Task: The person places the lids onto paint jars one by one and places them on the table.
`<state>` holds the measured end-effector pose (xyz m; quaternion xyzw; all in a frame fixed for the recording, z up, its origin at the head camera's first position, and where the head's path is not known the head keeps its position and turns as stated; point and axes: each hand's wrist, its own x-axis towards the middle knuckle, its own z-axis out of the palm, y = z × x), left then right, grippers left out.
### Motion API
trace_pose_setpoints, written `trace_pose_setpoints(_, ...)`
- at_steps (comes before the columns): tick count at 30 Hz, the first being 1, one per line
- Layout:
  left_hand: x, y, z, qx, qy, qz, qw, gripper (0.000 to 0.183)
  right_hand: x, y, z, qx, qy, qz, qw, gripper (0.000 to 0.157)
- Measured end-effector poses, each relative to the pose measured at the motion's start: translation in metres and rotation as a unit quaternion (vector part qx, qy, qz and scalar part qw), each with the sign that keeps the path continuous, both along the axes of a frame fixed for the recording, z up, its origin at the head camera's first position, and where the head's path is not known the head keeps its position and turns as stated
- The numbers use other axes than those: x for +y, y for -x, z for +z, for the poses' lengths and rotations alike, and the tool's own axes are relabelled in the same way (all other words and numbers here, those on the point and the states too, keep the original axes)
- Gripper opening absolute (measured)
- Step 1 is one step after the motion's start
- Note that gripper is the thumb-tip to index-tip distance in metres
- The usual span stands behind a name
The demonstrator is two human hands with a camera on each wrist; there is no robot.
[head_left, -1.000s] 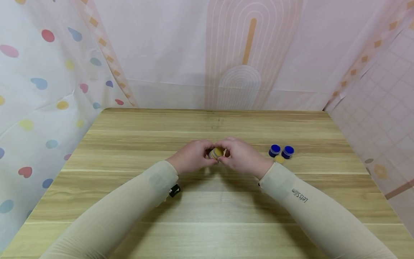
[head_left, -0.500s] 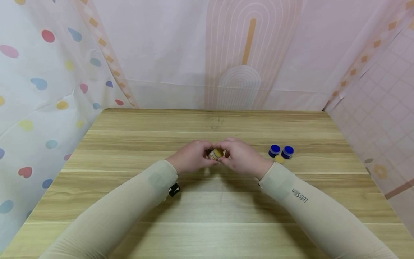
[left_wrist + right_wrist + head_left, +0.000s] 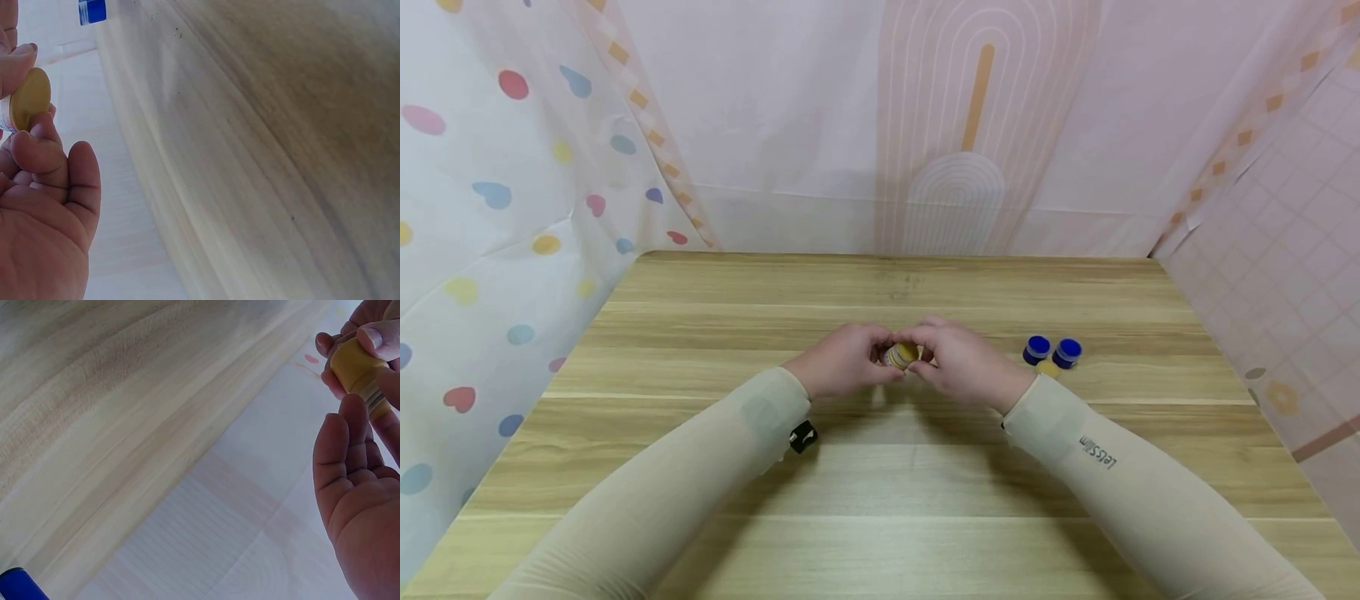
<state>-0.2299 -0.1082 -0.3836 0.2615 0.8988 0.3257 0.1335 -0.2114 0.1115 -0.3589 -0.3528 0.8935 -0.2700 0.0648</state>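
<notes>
Both hands meet over the middle of the table at a small jar (image 3: 899,356) with a yellow top and a pale printed band. It is tilted, its yellow top facing right. My left hand (image 3: 844,362) grips the jar's body between thumb and fingers. My right hand (image 3: 964,363) pinches the yellow end with thumb and index finger. In the left wrist view the yellow top (image 3: 32,99) shows as a round disc. The right wrist view shows the jar's yellow side (image 3: 356,365) among the fingers. Part of the jar stays hidden behind the fingers.
Two blue-lidded jars (image 3: 1067,352) stand side by side on the wooden table (image 3: 910,500), right of the hands. A yellow round piece (image 3: 1047,368) lies in front of them, partly hidden by the right arm. Printed cloth (image 3: 790,125) hangs behind the table and at both sides.
The hands stay at nearly the same place around the jar, with only slight shifts of the fingers and arms. The blue-lidded jars have not moved.
</notes>
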Motion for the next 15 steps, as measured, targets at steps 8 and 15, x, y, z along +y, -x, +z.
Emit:
trace_pose_setpoints(8,-0.0003,-0.0006,0.0015,-0.006,-0.008,-0.002,0.9999,0.022,0.0015,0.0006,-0.0002,0.015,-0.002,0.005,1.0,0.041)
trace_pose_setpoints(15,0.0001,-0.0011,0.0035,-0.004,-0.005,-0.005,1.0,0.021,0.0024,0.0003,0.0003,0.029,0.003,0.01,1.0,0.04)
